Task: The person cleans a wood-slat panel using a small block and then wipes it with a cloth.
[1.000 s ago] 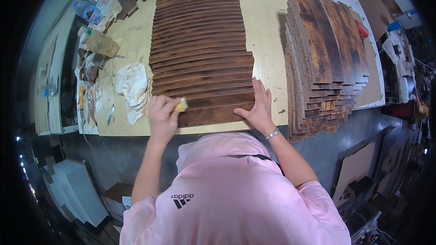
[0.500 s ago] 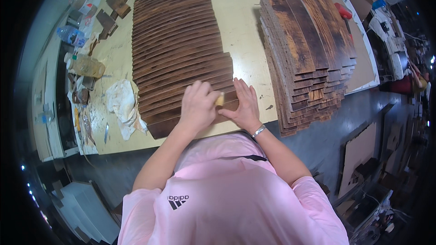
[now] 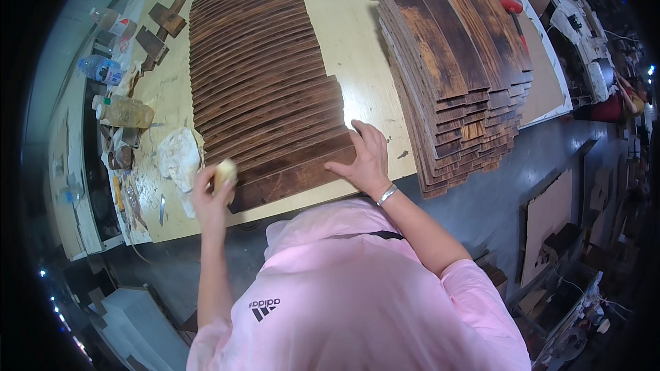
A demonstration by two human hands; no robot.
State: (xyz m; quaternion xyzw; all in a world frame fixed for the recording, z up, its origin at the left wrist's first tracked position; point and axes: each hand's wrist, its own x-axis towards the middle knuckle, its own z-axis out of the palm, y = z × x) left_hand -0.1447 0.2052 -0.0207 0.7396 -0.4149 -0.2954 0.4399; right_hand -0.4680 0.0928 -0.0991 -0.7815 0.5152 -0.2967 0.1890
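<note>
A row of several dark stained wooden slats lies overlapped on the pale workbench. My left hand grips a small pale yellow sponge at the left end of the nearest slat. My right hand rests flat on the right end of that same slat, fingers spread, with a metal bracelet on the wrist. My pink top fills the lower middle.
A tall pile of stained boards stands at the right of the bench. A white rag, plastic bottles, wood offcuts and small tools sit along the left edge. Cardboard sheets lean on the grey floor at right.
My left hand with the sponge has slid from beside my right hand back along the nearest slat to its left end. My right hand has stayed on the slat's right end.
</note>
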